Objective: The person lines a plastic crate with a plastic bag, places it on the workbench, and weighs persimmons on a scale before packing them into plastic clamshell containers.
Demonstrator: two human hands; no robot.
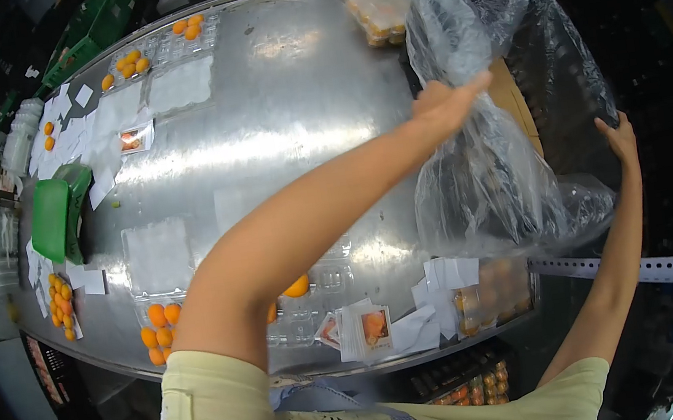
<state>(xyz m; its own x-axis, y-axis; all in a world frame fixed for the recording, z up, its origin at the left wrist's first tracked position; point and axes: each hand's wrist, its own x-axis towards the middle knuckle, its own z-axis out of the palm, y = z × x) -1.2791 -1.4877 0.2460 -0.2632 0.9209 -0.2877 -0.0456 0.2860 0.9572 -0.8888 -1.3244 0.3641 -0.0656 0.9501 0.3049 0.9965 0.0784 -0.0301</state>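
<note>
Clear plastic sheeting billows at the right end of the metal table, 2 hands on it! Left hand curls at its folds, grip unclear; right hand pinches the outer edge.

the table offers passage beside the obstructing bag

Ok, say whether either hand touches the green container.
No, the left hand and right hand are at the plastic bag, apart from the green container.
</note>
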